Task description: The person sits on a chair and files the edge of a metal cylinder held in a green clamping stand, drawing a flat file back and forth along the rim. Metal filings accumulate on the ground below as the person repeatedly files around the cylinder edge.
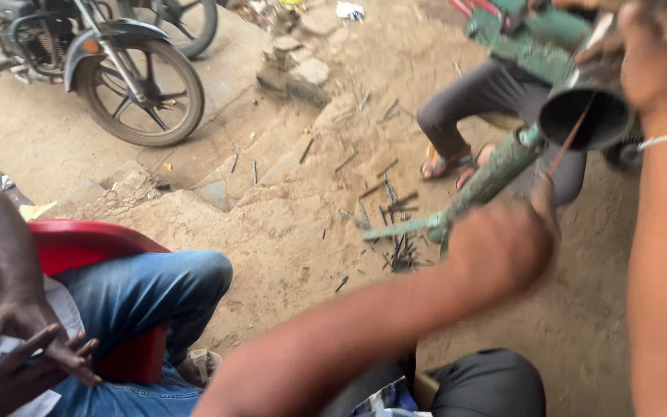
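While right hand grips dark funnel, left hand pokes thin rod inside.

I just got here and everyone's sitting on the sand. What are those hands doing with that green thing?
The person's left hand pokes a thin rod into a dark round cup on a green metal machine, while the right hand grips the cup's edge; the picture is blurred. Dark nails lie scattered on the sand. Someone in jeans sits on a red chair, and a motorbike is parked behind.
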Motion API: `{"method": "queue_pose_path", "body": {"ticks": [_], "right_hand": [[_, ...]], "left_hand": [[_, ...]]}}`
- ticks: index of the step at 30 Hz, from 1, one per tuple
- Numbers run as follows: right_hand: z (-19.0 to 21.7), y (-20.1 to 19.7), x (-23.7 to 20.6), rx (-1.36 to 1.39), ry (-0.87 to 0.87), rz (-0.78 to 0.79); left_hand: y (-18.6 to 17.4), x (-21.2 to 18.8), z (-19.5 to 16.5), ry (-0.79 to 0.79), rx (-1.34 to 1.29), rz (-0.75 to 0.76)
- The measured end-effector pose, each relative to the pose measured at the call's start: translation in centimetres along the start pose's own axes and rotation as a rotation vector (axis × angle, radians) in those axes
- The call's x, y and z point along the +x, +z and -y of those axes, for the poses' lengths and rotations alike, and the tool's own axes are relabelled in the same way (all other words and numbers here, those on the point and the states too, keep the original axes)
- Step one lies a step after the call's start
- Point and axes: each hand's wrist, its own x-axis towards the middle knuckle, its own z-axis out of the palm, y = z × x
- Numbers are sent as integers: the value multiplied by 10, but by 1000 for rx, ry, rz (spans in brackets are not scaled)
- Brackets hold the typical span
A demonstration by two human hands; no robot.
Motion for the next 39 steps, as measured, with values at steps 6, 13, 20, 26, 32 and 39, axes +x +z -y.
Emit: {"method": "queue_pose_path", "body": {"ticks": [6,13,20,26,32,39], "right_hand": [[-20,-7,-8,-58,-81,42],[-1,-4,-20,42,-46,50],[31,8,-27,-134,-70,-26],[22,8,-20,-19,-330,49],[16,5,-16,-17,-102,5],[2,10,-24,-25,-228,28]], "left_hand": [[3,11,-2,-10,3,-98],[1,-57,2,52,76,-37],[-23,-97,18,-40,94,137],[54,114,13,-54,-36,-167],[48,118,14,-38,-71,-174],[6,-44,33,-61,-86,12]]}}
